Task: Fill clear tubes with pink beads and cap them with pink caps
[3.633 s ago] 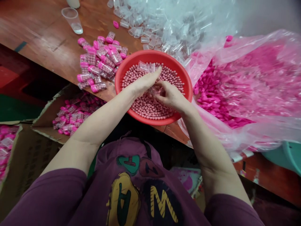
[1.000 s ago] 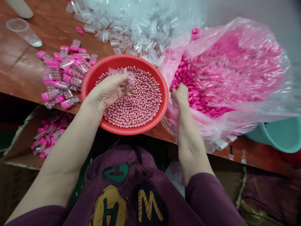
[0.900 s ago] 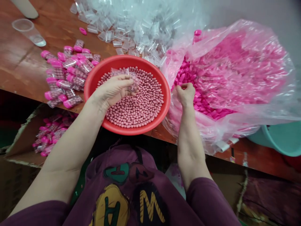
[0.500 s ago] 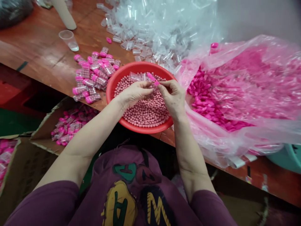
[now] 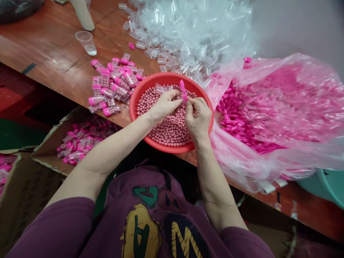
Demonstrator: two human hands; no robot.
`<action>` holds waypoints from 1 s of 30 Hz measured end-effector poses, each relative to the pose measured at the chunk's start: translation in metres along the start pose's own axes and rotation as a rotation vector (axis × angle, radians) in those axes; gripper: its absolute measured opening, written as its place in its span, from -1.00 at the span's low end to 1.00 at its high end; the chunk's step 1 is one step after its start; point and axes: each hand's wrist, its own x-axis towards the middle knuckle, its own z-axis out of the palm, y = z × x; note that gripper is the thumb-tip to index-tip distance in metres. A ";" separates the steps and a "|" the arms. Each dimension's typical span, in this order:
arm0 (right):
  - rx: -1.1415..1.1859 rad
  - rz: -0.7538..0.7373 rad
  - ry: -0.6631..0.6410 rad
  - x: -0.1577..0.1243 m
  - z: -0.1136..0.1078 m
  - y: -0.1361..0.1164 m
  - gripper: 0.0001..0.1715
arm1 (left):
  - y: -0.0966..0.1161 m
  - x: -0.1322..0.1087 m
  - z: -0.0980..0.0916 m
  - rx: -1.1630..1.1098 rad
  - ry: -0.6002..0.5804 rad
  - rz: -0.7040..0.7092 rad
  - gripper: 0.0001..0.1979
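My left hand is closed over the red bowl, its fingertips around a small clear plastic tube that they mostly hide. At the top of it sits a pink flip-top cap, its lid strip standing up. My right hand pinches this cap from the right, thumb and forefinger together. Round pink beads fill the bowl beneath both hands. Several clear tubes lie on the beads at the bowl's far side.
Capped tubes of beads are heaped left of the bowl, with more in a cardboard box below. Clear tubes pile up behind. A plastic bag of pink caps lies right. A clear cup stands far left.
The pink cap's lid strip has swung more upright, and my hands have come closer together around it. The whole view has shifted slightly, so the bowl appears farther right.
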 end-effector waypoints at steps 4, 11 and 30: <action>0.209 0.139 -0.013 0.005 -0.003 0.015 -0.55 | -0.005 0.003 -0.007 -0.013 -0.123 0.024 -0.79; 0.698 0.241 -0.091 0.027 0.001 0.039 -0.28 | -0.008 0.006 -0.018 -0.073 -0.328 -0.082 -0.77; 0.086 -0.258 -0.139 0.005 -0.001 0.053 0.03 | -0.005 0.007 -0.012 -0.294 -0.210 -0.182 -0.71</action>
